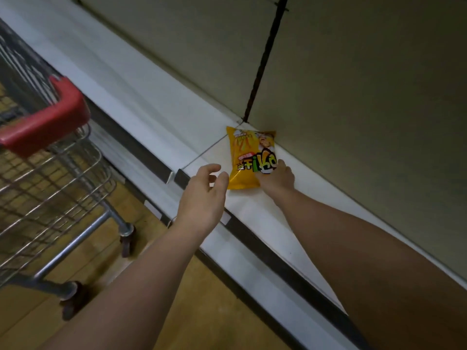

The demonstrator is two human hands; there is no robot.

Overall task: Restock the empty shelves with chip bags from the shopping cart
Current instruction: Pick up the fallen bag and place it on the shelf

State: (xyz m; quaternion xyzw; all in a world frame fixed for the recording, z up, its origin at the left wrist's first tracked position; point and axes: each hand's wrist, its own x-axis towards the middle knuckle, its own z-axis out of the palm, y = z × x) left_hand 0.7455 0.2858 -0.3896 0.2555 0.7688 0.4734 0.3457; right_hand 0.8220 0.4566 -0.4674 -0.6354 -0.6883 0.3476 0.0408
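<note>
White shelving is being shown running diagonally across the view, from 10 o'clock down to 5 o'clock, with a plain beige back panel (pixel 353 84) rising behind it toward 1 o'clock. A dark upright strip (pixel 262 59) is being seen dividing that panel, ending at the shelf (pixel 151 102) just above the chip bag.

The yellow chip bag (pixel 246 157) is being held on the shelf near the centre of the view, its far end lying close against the back panel. It is being gripped at its near right corner by the right hand (pixel 276 179), at about 3 o'clock from the bag's middle; the fingertips are hidden under the bag, so how tightly the grip is closed cannot be told fully, though the hand is plainly curled onto the packet.

The left hand (pixel 202 195) is being held just beside the bag's near left edge, at about 8 o'clock from it, with fingers loosely spread and curved and nothing being held in its grip.

At 9 o'clock, a wire shopping cart (pixel 50 178) with a red handle (pixel 43 120) is being seen standing on the yellowish floor (pixel 202 311), well apart from the bag.
</note>
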